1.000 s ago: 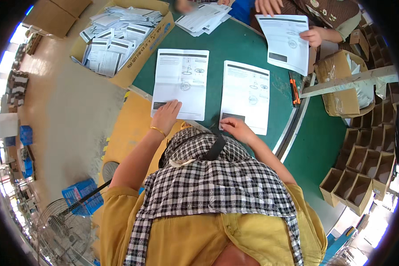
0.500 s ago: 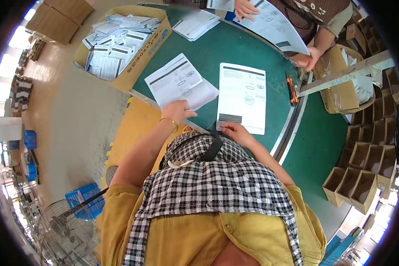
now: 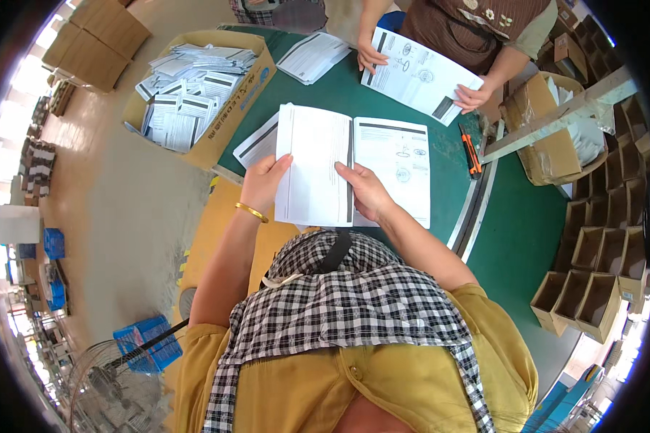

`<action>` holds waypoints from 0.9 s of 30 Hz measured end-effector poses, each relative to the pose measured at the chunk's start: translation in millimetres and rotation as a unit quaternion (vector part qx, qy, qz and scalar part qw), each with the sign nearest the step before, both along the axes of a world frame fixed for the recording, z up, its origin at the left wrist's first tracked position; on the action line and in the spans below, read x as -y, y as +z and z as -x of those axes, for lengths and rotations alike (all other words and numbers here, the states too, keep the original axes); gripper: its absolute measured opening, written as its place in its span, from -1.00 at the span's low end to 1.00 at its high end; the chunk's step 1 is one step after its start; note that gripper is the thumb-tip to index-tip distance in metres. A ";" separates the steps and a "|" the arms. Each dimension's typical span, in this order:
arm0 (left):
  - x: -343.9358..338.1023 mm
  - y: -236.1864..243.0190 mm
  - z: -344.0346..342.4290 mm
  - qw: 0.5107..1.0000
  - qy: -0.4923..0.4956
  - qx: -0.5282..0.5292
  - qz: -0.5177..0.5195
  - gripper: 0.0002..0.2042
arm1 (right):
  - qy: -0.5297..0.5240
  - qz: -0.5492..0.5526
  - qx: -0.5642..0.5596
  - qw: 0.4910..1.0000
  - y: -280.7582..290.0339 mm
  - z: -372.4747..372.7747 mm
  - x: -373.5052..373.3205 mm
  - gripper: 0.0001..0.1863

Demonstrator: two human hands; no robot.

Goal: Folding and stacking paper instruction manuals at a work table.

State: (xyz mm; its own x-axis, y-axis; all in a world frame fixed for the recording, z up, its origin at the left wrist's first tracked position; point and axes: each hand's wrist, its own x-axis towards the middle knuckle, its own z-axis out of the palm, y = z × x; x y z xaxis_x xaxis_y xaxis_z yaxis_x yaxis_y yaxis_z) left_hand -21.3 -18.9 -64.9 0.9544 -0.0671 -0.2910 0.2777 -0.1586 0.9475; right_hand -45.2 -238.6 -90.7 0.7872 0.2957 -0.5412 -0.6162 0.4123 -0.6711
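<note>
My left hand (image 3: pixel 267 177) grips the left edge of a white printed paper (image 3: pixel 312 133), thumb on top. My right hand (image 3: pixel 367 191) grips its right edge, also with the thumb on the face. The held paper overlaps another printed sheet (image 3: pixel 256 136) lying on the green table (image 3: pixel 325 97) to its left. A pile of printed sheets (image 3: pixel 401 177) lies just to the right, partly under my right hand. Beyond that, an orange-and-black box cutter (image 3: pixel 470 151) rests by the table's right edge.
Across the table a co-worker (image 3: pixel 469 29) holds a printed sheet (image 3: pixel 419 79). Loose papers (image 3: pixel 310 58) lie at the back. An open carton of folded papers (image 3: pixel 224 126) stands at upper left, another carton (image 3: pixel 538 144) at right, empty cardboard boxes (image 3: pixel 596 296) lower right.
Both hands have moved: the left lifted the paper and shifted it upward, the right came up from the right-hand pile onto it. The co-worker's sheet has swung round to a slant.
</note>
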 end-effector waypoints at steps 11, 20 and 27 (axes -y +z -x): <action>-9.7 3.7 16.1 0.986 -0.031 -0.064 0.153 -0.61 | -0.009 0.082 0.151 0.985 41.8 -18.3 24.2 -0.79; -3.9 33.8 22.0 0.969 -0.083 -0.021 0.232 -0.93 | 0.153 0.177 0.377 0.896 79.0 -14.0 65.7 -0.74; -19.1 17.9 21.0 0.950 -0.158 -0.069 0.260 -0.91 | 0.235 0.166 0.419 0.861 86.3 -10.0 73.7 -0.75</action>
